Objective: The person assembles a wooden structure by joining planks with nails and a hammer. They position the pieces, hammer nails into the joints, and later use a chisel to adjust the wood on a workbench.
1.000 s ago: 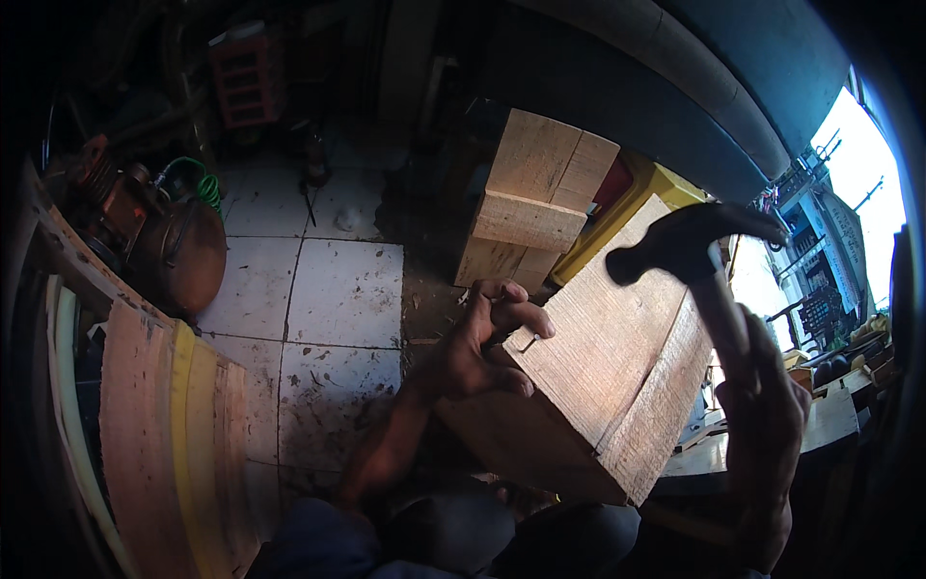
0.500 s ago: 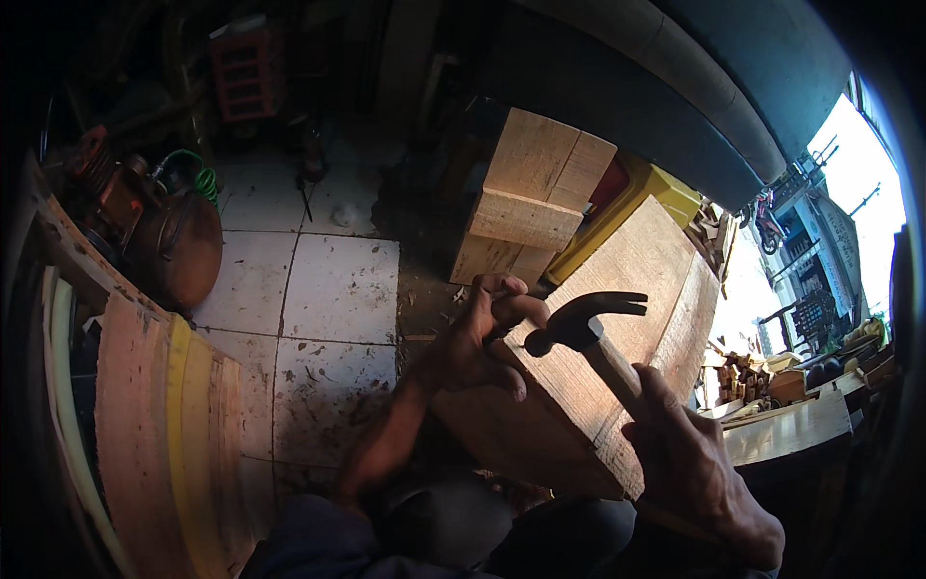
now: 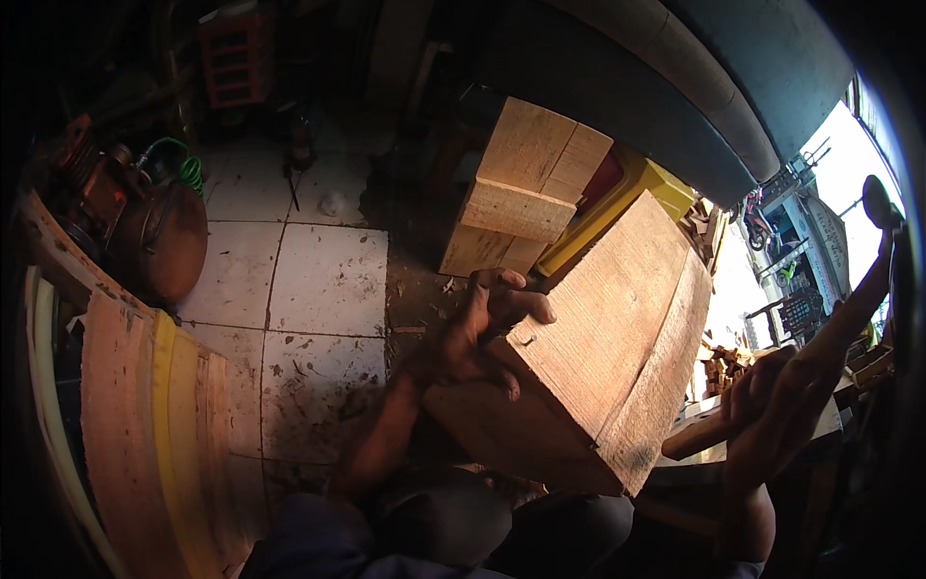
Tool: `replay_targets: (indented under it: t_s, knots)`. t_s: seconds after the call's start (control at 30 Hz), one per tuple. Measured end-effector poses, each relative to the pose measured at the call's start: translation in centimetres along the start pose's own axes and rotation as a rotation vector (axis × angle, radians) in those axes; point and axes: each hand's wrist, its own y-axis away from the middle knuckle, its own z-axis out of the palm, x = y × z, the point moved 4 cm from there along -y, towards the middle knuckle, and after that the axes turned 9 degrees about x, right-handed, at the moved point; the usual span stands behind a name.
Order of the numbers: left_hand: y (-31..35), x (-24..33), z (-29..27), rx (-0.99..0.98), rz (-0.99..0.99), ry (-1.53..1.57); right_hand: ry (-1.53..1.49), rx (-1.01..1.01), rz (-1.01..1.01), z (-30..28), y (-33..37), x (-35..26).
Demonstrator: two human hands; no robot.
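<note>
A wooden box [image 3: 617, 299] made of pale boards lies tilted in front of my knees, its top face lit. Close to its left edge a small nail [image 3: 528, 341] sticks up from the board. My left hand [image 3: 468, 343] is at that edge with its fingers spread and curved around the nail's place, gripping nothing. Off to the right, my right hand [image 3: 786, 396] is closed round the wooden handle of a hammer [image 3: 696, 436]. The hammer's dark head is raised near the right rim of the picture, away from the box.
Another piece of joined boards [image 3: 521, 193] stands beyond the box, beside a yellow container [image 3: 666, 188]. At left are an air compressor [image 3: 159, 241] with a green coiled hose and stacked curved planks [image 3: 125, 405]. A red crate [image 3: 236, 58] stands at the back; wood offcuts lie at right.
My right hand has swung the hammer up and to the right, away from the nail. My left hand remains at the box edge with its fingers spread.
</note>
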Motion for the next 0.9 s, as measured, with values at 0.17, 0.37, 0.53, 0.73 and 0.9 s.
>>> replay_targets:
  t_s: [0.17, 0.37, 0.53, 0.73, 0.9]
  knots:
    - [1.5, 0.8, -1.2, 0.044, 0.022, -0.085, 0.287, -0.810, -0.244, 6.3, 0.7, -7.7]
    - [0.0, 0.2, -0.2, 0.017, -0.045, -0.050, 0.166, -0.907, -0.081, 6.0, 3.4, -6.6]
    - [-0.1, 0.8, -0.4, 0.026, -0.043, -0.050, -0.217, -0.445, 0.082, 3.4, 1.2, -7.0]
    - [1.0, 1.8, -1.8, 0.040, -0.121, -0.131, 0.190, -0.743, -0.226, 6.0, 1.9, -7.3]
    - [0.2, 0.2, -0.3, -0.029, -0.028, -0.146, 0.256, -0.743, -0.545, 5.8, 4.8, -8.3]
